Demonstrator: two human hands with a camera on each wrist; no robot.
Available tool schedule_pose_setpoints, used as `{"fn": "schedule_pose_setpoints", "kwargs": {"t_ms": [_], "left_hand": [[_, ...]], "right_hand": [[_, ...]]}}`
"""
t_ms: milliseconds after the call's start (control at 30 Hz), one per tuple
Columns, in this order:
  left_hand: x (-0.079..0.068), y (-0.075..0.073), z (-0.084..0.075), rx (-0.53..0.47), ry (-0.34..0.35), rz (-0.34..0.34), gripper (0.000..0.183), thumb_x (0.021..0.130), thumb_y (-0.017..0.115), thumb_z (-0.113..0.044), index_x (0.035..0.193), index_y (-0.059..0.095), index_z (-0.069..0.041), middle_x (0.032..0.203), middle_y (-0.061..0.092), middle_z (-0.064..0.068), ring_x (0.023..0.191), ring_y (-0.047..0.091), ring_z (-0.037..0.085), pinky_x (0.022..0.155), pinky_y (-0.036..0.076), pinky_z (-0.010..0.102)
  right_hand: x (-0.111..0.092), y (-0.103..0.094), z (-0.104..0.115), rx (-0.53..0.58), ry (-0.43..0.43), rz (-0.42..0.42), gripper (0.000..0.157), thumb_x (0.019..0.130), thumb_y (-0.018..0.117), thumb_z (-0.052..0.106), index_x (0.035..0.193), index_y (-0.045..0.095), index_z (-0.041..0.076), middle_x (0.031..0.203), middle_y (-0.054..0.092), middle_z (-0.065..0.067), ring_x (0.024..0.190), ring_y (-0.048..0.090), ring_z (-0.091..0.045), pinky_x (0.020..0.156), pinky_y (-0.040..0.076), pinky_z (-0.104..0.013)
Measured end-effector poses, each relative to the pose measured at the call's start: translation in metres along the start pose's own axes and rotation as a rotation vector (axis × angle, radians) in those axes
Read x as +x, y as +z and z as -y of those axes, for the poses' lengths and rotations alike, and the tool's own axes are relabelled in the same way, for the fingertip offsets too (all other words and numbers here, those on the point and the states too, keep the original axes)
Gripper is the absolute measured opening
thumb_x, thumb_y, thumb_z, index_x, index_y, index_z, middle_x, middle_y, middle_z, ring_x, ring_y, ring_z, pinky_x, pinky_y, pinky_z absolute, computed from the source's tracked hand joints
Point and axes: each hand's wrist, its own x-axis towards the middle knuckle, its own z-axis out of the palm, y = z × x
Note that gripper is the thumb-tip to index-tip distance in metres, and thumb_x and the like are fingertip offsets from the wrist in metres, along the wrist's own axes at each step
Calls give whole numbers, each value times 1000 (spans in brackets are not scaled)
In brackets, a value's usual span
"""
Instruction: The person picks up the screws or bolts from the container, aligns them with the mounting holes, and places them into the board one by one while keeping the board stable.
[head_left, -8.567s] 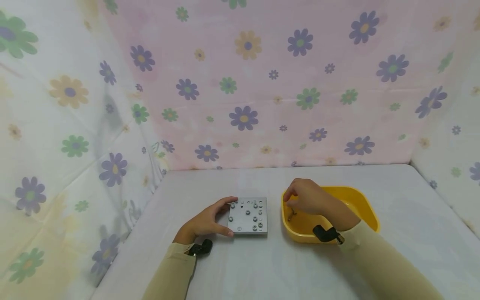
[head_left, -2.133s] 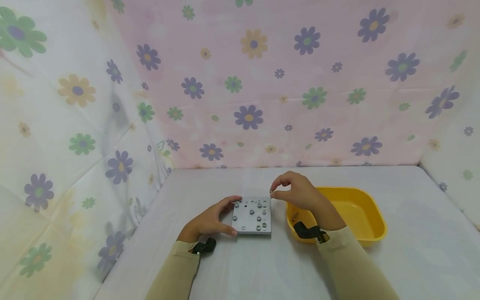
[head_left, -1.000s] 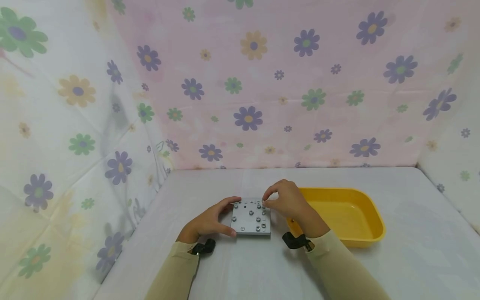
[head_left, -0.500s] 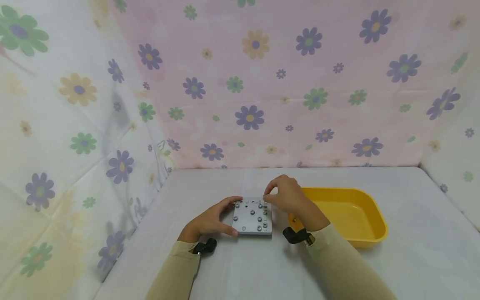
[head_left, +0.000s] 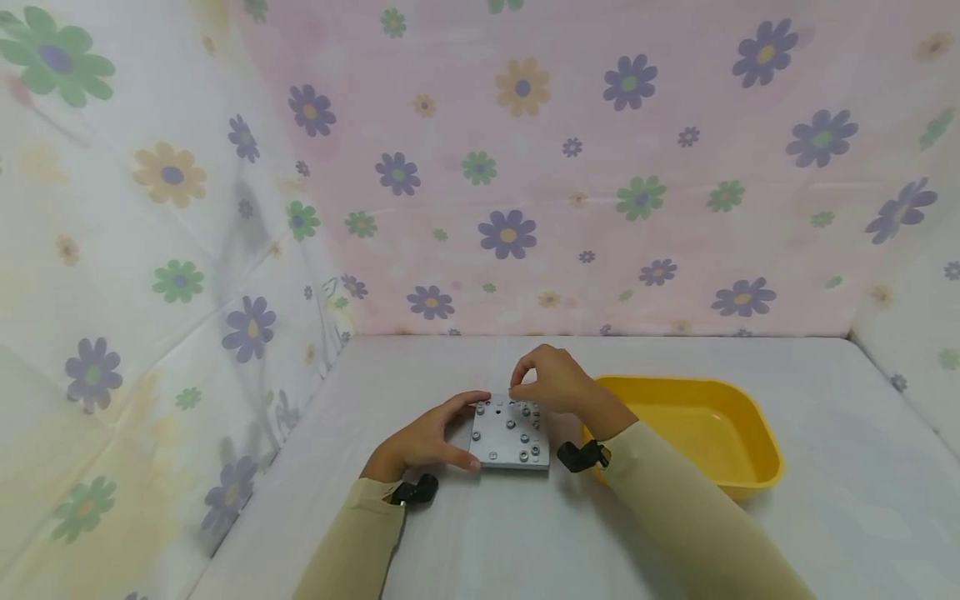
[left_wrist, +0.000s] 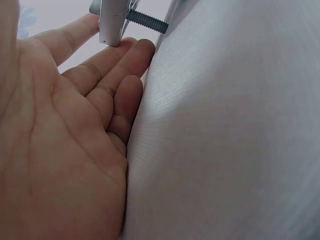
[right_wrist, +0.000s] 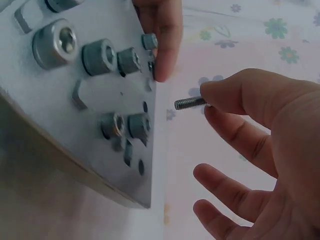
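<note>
A square silver metal plate (head_left: 498, 442) lies on the table, with several socket head screws standing in it and some holes showing. My left hand (head_left: 427, 437) grips its left side, thumb at the front corner and index finger at the back one. In the left wrist view a threaded screw shank (left_wrist: 147, 21) sticks out below the plate. Over the plate's back edge is my right hand (head_left: 558, 382), pinching a small screw (right_wrist: 189, 103) between thumb and index finger. Its threaded end points toward the plate, apart from it; the fingertips hide its head.
To the right of the plate stands a yellow plastic tray (head_left: 761, 433), its left part behind the right forearm. The white table (head_left: 480, 542) is bounded by flower-printed cloth (head_left: 450, 275) at the back and sides.
My right hand has left the yellow tray with a screw, reached the plate's right back corner, then shifted left along the back edge. The left hand keeps its grip on the plate.
</note>
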Motion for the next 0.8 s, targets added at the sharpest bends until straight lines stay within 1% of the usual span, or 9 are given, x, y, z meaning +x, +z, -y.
{"fn": "schedule_pose_setpoints", "kwargs": {"t_ms": [100, 200, 300, 567, 700, 800], "left_hand": [[1, 0, 0, -3, 10, 4, 104, 69, 95, -41, 156, 38, -42, 155, 46, -18, 149, 39, 14, 126, 19, 55], [1, 0, 0, -6, 9, 7, 105, 69, 96, -41, 156, 38, -43, 154, 47, -17, 147, 41, 13, 125, 19, 54], [1, -1, 0, -11, 6, 6, 105, 69, 96, -40, 156, 38, -44, 153, 48, -16, 144, 44, 12, 124, 21, 53], [2, -1, 2, -24, 17, 12, 104, 69, 97, -38, 154, 37, -48, 148, 53, -12, 138, 48, 12, 123, 22, 51], [1, -1, 2, -17, 11, 12, 103, 69, 96, -39, 153, 37, -49, 150, 51, -15, 140, 47, 12, 123, 23, 51], [1, -1, 2, -13, 7, 7, 104, 69, 96, -40, 155, 37, -47, 151, 49, -15, 140, 46, 12, 123, 24, 52]], "right_hand": [[3, 7, 3, 7, 18, 16, 7, 89, 79, 34, 82, 76, 32, 129, 63, -2, 114, 53, -25, 101, 46, -45], [5, 13, 5, 25, 27, 29, 8, 89, 80, 34, 82, 75, 33, 130, 64, -2, 114, 53, -25, 103, 45, -47], [6, 17, 8, 32, 34, 43, 8, 89, 80, 34, 82, 75, 33, 127, 65, -1, 111, 53, -24, 100, 45, -45], [8, 25, 15, 52, 66, 65, 7, 89, 78, 35, 84, 75, 32, 117, 68, -1, 100, 55, -23, 85, 44, -39], [9, 28, 15, 37, 63, 57, 7, 89, 78, 35, 84, 75, 32, 117, 67, -1, 103, 54, -23, 86, 43, -40], [9, 29, 15, 31, 67, 48, 7, 89, 79, 35, 84, 75, 32, 120, 67, -1, 105, 54, -24, 87, 45, -41]]}}
